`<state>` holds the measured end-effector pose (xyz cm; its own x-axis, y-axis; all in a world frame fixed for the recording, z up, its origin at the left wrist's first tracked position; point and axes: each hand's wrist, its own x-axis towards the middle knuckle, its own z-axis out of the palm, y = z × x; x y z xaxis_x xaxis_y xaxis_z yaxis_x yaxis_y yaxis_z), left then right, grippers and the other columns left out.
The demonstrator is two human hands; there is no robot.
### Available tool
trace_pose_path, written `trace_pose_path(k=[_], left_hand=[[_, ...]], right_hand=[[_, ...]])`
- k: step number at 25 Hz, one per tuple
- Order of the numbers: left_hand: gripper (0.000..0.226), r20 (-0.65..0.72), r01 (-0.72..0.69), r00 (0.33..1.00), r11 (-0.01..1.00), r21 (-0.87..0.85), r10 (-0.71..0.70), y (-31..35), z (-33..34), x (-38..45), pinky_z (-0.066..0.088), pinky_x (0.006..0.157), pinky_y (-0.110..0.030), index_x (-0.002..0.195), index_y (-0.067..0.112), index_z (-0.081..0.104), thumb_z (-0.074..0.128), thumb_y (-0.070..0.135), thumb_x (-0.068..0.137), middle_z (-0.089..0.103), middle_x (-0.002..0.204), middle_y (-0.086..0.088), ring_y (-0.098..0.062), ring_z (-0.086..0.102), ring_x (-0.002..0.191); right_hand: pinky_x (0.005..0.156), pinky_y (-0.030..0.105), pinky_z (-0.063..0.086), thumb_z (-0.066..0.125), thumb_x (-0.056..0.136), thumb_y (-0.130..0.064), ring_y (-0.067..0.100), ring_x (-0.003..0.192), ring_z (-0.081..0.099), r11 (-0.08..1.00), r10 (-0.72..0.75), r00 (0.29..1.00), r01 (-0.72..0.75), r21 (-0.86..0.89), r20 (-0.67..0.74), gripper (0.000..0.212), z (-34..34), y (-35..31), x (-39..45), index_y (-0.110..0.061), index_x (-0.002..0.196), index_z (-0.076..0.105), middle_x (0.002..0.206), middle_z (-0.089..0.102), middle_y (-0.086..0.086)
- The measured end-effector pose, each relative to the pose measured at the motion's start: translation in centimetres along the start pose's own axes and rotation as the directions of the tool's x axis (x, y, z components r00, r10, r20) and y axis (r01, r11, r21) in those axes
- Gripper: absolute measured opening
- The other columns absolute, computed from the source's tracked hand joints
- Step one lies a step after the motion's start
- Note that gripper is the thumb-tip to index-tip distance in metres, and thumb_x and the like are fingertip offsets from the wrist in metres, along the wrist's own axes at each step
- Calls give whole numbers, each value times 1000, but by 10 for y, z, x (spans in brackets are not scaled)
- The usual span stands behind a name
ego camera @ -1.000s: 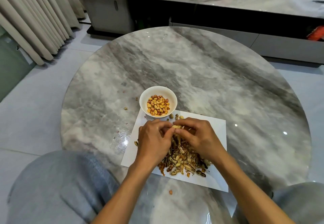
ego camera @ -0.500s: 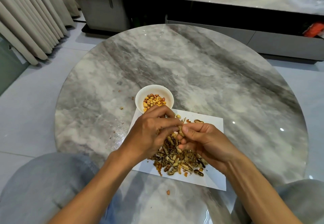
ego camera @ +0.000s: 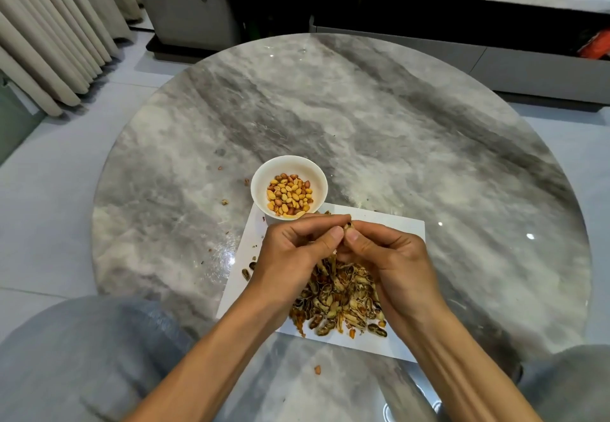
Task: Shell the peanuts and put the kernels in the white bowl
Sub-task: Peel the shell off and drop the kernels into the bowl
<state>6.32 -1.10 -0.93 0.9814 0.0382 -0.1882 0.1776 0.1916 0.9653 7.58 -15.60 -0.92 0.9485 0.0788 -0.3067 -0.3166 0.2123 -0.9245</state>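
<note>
A small white bowl [ego camera: 260, 187] holds a heap of yellow and reddish kernels [ego camera: 290, 194] at the far left corner of a white sheet [ego camera: 389, 227]. My left hand [ego camera: 297, 250] and my right hand [ego camera: 389, 256] meet just in front of the bowl, thumbs and fingertips pinching one peanut [ego camera: 348, 226] between them. Beneath my hands a pile of broken shells [ego camera: 340, 303] covers the middle of the sheet.
The sheet lies on a round grey marble table [ego camera: 363, 118]. Scattered shell bits [ego camera: 225, 202] dot the table left of the bowl, and one kernel [ego camera: 317, 369] lies near the front edge. My grey-clad knees show below. A low cabinet stands behind the table.
My left hand has drawn back from over the bowl and come together with the right hand. Both now pinch a peanut in front of the bowl.
</note>
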Motion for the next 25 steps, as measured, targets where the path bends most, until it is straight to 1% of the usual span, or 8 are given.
trace_pose_path(k=[2,4,6,9,14,18,20,25], left_hand=[[28,25,-6,1000,999,38,5,4,-1,-1,56,86,-26,107,19,77,69,1,87,76,105,1,-16,70,102],[33,43,-91,995,982,167,85,6,-4,-1,57,83,-25,111,20,76,73,1,85,74,106,1,-15,71,95],[35,61,-160,987,940,302,149,7,-7,0,59,83,-28,112,21,75,77,3,81,73,105,3,-13,71,90],[33,37,-181,983,900,396,181,5,-6,-1,61,82,-32,108,23,77,81,7,79,76,98,5,-10,73,87],[32,-35,-125,990,960,250,138,6,0,-5,61,77,-29,102,17,78,81,0,76,78,88,0,-15,75,82],[32,-78,-103,990,983,154,116,8,1,-4,60,74,-26,98,17,78,81,-5,74,77,82,-3,-18,75,78],[34,-85,-98,991,991,89,106,11,3,-5,58,72,-23,97,17,77,79,-8,74,77,82,-4,-16,74,76],[34,-80,-60,995,998,-14,58,16,3,-4,57,73,-21,100,17,77,74,-9,78,77,88,-6,-12,73,81]], right_hand=[[81,37,55,73,78,-21,29,95,72,1000,20,1000,-20,-3,7,28,1,1,1,-6,102,78,100,76,16],[80,36,54,74,77,-26,25,90,70,998,25,1000,-24,-52,3,28,2,-1,1,-11,100,79,100,77,13],[76,33,54,75,75,-25,24,82,66,995,55,998,-53,-80,19,26,-1,-6,2,-10,96,80,96,77,14],[75,29,58,76,73,-16,27,84,70,990,103,991,-93,-103,90,23,-8,-15,2,-4,93,79,94,77,17],[67,24,59,76,71,-6,22,74,74,996,58,997,-55,-75,43,11,-6,-22,1,-6,81,80,83,77,16],[73,29,61,75,70,-10,28,84,75,997,52,999,-52,62,1,13,1,-13,-1,-6,81,80,89,76,20],[74,28,61,71,73,-11,24,86,75,990,56,998,-53,132,-12,13,4,-12,-2,-5,81,80,90,76,17],[70,25,60,67,76,-13,16,77,70,927,180,981,-196,321,79,18,5,-15,0,-4,85,79,88,74,13]])
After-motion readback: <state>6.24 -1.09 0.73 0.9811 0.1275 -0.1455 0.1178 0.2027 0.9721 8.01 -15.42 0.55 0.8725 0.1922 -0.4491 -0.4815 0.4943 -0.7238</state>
